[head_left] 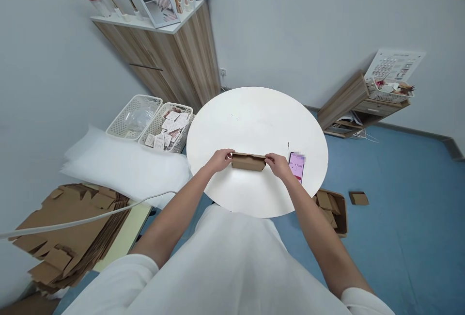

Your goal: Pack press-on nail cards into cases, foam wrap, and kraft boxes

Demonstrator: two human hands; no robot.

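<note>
A small brown cardboard box (pixel 249 162) is held over the near half of the round white table (pixel 261 116). My left hand (pixel 220 160) grips its left end, and my right hand (pixel 278 165) grips its right end. The fingers of both hands are closed on the cardboard. A folded edge runs along the top of the box; whether its lid is fully closed I cannot tell. Just right of my right hand lies a phone (pixel 297 165) with a lit pink screen, partly covered by my forearm.
Flat cardboard blanks (pixel 72 228) are stacked at the left, beside white padded sheeting (pixel 134 165) and a white cable (pixel 90 218). White baskets (pixel 183 143) stand behind. At right, a bin (pixel 341 213) holds brown boxes; another box (pixel 359 198) lies on the floor.
</note>
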